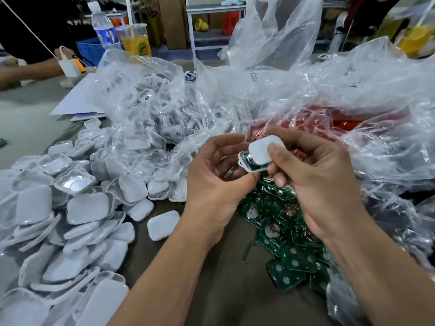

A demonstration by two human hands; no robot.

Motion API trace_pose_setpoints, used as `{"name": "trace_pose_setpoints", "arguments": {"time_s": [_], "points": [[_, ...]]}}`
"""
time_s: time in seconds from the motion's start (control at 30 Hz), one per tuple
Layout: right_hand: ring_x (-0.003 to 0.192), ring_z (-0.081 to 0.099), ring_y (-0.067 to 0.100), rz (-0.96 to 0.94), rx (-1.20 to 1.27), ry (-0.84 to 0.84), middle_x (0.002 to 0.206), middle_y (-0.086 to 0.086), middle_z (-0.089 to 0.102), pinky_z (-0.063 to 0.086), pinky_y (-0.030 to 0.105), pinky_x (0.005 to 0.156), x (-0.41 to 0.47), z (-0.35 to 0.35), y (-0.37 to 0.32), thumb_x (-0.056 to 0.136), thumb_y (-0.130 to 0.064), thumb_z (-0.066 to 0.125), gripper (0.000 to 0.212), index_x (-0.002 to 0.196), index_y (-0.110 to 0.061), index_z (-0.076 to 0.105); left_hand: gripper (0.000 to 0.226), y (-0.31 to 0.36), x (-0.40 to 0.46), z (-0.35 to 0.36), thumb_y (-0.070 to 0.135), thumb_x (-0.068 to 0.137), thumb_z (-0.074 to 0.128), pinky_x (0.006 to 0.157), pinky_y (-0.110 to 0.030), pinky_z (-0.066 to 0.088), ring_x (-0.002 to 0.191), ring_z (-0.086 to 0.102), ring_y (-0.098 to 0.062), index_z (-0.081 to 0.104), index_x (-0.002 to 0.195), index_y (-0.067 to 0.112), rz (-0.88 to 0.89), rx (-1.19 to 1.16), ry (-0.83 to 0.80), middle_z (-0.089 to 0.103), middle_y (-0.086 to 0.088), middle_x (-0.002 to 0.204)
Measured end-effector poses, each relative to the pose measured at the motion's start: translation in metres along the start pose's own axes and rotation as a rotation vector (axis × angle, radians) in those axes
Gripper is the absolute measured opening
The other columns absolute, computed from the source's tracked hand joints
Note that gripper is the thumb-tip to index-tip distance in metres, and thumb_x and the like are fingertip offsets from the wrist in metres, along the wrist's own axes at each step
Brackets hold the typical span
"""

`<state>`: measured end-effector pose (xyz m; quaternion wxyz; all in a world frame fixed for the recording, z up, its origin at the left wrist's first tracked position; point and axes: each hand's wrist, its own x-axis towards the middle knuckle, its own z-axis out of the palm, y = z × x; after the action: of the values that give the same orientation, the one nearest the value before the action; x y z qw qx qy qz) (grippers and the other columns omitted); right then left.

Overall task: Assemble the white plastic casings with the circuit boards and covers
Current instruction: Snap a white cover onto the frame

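Note:
My left hand (213, 177) pinches a white casing (244, 163) that has a green circuit board with a coin cell seated in it. A white rounded-square cover (264, 150) is pinched between thumb and fingers of my right hand (313, 182), tilted over the casing and overlapping its upper right part. Both hands meet above the middle of the table. Below them lies a heap of green circuit boards (289, 234) with round cells. A big pile of white covers and casings (70, 208) fills the left side. One lone white cover (163, 225) lies by my left wrist.
Crumpled clear plastic bags (294, 90) cover the back and right; one holds white ring-shaped parts (153, 102), another red items (306, 123). A water bottle (103, 27), a cup of orange drink (135, 40) and another person's arm (28, 71) are at the far left.

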<state>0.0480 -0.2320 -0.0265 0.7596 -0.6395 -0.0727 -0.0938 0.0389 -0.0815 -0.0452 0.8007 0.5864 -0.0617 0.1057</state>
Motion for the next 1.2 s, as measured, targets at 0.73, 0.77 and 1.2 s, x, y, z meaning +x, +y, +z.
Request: {"name": "trace_pose_setpoints", "arguments": {"time_s": [0.73, 0.77, 1.2], "points": [[0.057, 0.062, 0.002, -0.076, -0.263, -0.031, 0.065, -0.013, 0.069, 0.046, 0.01, 0.053, 0.0017, -0.0032, 0.0033, 0.092, -0.014, 0.078, 0.021, 0.11, -0.025, 0.08, 0.053, -0.0003, -0.0015, -0.0001, -0.015, 0.067, 0.085, 0.084, -0.031, 0.06, 0.103, 0.074, -0.024, 0.059, 0.109, 0.005, 0.013, -0.001, 0.015, 0.077, -0.011, 0.107], [0.057, 0.063, 0.0, -0.081, -0.285, -0.026, 0.065, -0.018, 0.068, 0.046, 0.01, 0.054, 0.0022, -0.0033, 0.0037, 0.092, -0.015, 0.078, 0.02, 0.108, -0.026, 0.08, 0.054, -0.0004, -0.0016, 0.0004, -0.015, 0.066, 0.085, 0.084, -0.031, 0.06, 0.102, 0.074, -0.025, 0.059, 0.109, 0.005, 0.017, -0.009, 0.015, 0.077, -0.011, 0.107], [0.069, 0.072, 0.016, 0.197, 0.05, -0.056, 0.096, 0.015, 0.078, 0.051, 0.021, 0.046, -0.0003, -0.0009, 0.0008, 0.088, -0.011, 0.078, 0.019, 0.107, -0.012, 0.08, 0.051, 0.0006, -0.0019, 0.0003, -0.009, 0.061, 0.087, 0.092, -0.042, 0.06, 0.102, 0.074, -0.025, 0.061, 0.1, 0.011, 0.073, 0.034, 0.028, 0.077, -0.009, 0.102]]}}
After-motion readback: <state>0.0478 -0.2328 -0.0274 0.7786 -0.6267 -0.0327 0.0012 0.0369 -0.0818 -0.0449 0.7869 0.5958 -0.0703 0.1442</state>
